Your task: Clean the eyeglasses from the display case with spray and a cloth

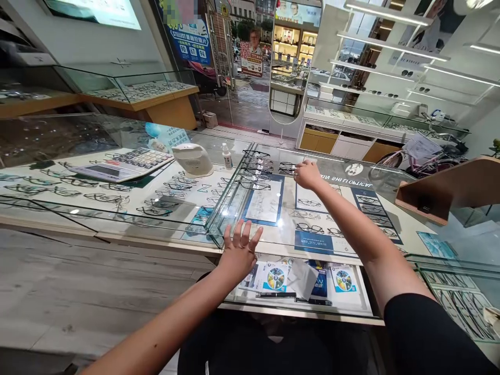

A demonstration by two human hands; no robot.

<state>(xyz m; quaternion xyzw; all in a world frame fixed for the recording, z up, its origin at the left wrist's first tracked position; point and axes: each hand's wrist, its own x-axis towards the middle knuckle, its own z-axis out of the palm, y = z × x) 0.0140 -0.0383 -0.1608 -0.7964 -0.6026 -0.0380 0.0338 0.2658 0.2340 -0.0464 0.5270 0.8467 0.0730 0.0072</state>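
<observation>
My left hand rests with fingers spread on the front edge of the glass counter. Stretched out to the far side, my right hand has its fingers closed at the side of a pair of dark-framed eyeglasses; the fingertips are partly hidden. Left of that pair, several eyeglasses form a row on the glass top. More frames lie under the glass, beside a blue card.
Below the counter a drawer is pulled out, with leaflets, a pen and a white paper. To the left are a calculator, a white device and a small bottle. A wooden-backed panel stands at right.
</observation>
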